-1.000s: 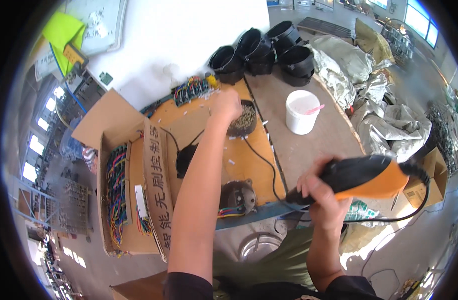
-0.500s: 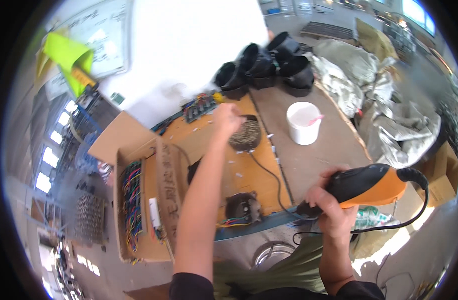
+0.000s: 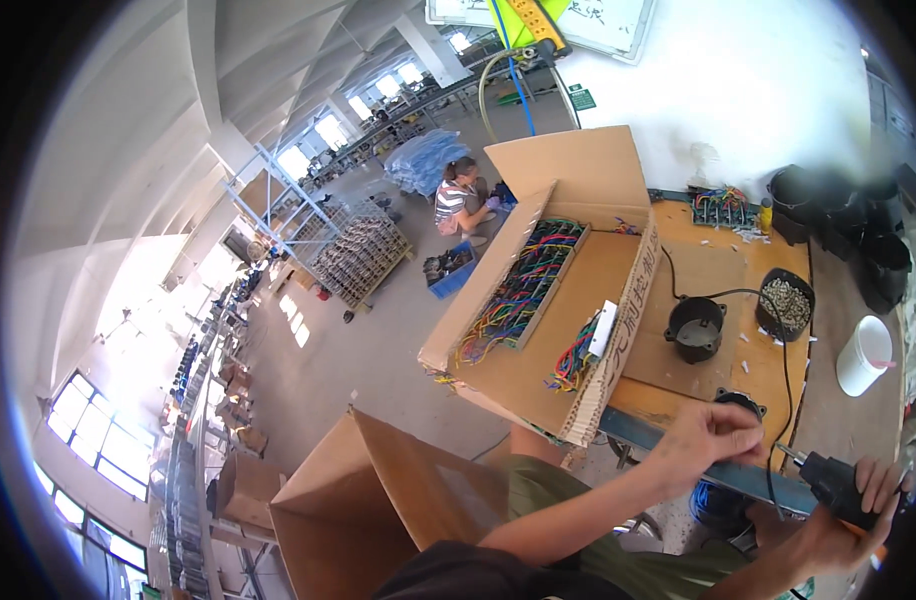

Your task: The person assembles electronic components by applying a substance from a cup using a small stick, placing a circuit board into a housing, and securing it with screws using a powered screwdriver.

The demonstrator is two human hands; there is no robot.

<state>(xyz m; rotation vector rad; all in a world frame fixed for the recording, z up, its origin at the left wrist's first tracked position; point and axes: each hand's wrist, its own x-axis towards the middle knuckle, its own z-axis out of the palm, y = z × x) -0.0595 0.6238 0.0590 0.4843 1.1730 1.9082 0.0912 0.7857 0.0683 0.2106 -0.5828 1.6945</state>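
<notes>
My right hand (image 3: 828,540) grips a black and orange electric screwdriver (image 3: 840,490), its bit pointing left toward my other hand. My left hand (image 3: 706,443) is closed in a pinch near the bit; whatever lies between its fingertips is too small to make out. Just beyond those fingers, a round black housing (image 3: 740,401) sits at the table's front edge, partly hidden by the hand. Another round black housing (image 3: 696,330) stands farther back on the cardboard sheet. To its right is a black bowl (image 3: 784,303) full of small metal screws.
An open cardboard box (image 3: 553,375) of wired circuit boards (image 3: 538,285) stands left on the table. A white bucket (image 3: 864,357) and black pots (image 3: 843,215) are at right. The screwdriver's cable (image 3: 786,400) crosses the table. A person (image 3: 464,200) crouches beyond; another box (image 3: 378,480) stands below.
The view has swung left. My left hand has come back from the bowl of screws to the near housing, and the screwdriver's bit now points at that hand.
</notes>
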